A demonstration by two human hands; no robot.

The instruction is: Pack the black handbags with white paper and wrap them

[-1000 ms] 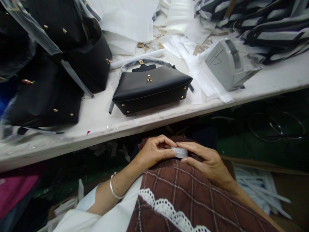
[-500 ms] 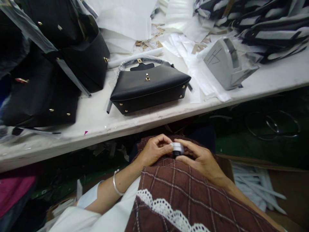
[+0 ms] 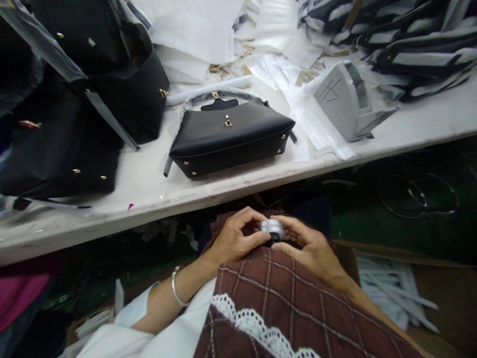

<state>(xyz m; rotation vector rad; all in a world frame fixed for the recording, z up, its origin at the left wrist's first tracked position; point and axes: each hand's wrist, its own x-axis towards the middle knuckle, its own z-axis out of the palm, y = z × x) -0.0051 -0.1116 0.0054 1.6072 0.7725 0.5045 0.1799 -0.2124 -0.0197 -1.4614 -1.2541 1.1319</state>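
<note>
Both my hands rest on my lap, below the table edge, over a brown checked skirt. My left hand and my right hand are curled around a small roll of clear tape, fingers pinching it from both sides. A silver bangle sits on my left wrist. On the white table above lies a black handbag with gold studs and a gold clasp, its handle wrapped in plastic.
More black bags are piled at the table's left. A grey tape dispenser stands right of the handbag, among white paper sheets and wrapped black straps. White strips lie on the floor at right.
The tape roll has been turned in my fingers, from lying flat to showing its dark core. Both hands stayed on my lap.
</note>
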